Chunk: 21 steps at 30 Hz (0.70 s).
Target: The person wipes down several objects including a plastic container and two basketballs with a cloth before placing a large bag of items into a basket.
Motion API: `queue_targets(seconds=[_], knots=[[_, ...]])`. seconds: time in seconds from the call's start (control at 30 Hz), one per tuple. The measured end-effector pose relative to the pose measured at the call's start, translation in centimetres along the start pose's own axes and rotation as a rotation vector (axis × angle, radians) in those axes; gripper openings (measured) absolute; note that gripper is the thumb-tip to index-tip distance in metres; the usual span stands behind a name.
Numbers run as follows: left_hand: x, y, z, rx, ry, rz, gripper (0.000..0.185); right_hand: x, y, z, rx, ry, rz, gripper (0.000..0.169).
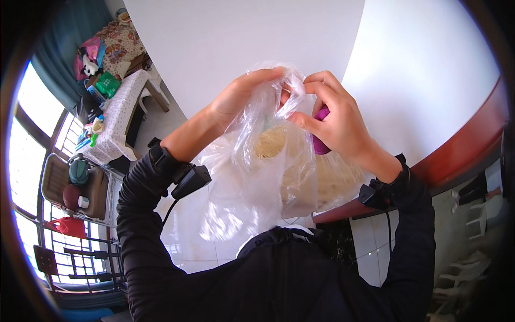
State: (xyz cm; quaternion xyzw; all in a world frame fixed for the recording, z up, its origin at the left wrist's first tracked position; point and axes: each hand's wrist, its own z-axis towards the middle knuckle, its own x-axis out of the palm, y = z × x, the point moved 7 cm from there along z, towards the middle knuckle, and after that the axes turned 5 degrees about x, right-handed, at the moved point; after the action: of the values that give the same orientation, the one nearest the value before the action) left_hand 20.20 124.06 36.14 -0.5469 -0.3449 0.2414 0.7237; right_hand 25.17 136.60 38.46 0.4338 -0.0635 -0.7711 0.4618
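Observation:
A large clear plastic bag [257,189] hangs from both hands in front of my chest, its top gathered into a twisted neck. Through the film show pale yellow, straw-like strands that look like dried noodles [270,143]. My left hand [245,90] grips the bag's neck from the left, thumb across the top and part of its fingers hidden by the film. On the other side my right hand [332,114] pinches the twisted plastic between thumb and fingers. Behind the right hand, a purple item [320,147] is partly visible; I cannot tell what it is.
A white wall [249,32] stands ahead, with a red-brown wooden edge [454,145] at the right. At the left are a cloth-covered table [120,108] bearing small items, a brown case [96,197] with balls, and a barred window. White plastic chairs [462,277] and a person are far right.

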Motion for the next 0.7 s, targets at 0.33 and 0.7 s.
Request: queue_targets(seconds=[0.33,0.7], knots=[[0.1,-1.9,-0.1,0.418,-0.024,0.836,0.028,1.0,-0.8,-1.1,0.628,0.428,0.951,0.033],[-0.8,-0.7,1.2,0.133,0.148,0.616,0.064,0.6,-3.5,-0.8,0.724,0.297,0.939,0.038]])
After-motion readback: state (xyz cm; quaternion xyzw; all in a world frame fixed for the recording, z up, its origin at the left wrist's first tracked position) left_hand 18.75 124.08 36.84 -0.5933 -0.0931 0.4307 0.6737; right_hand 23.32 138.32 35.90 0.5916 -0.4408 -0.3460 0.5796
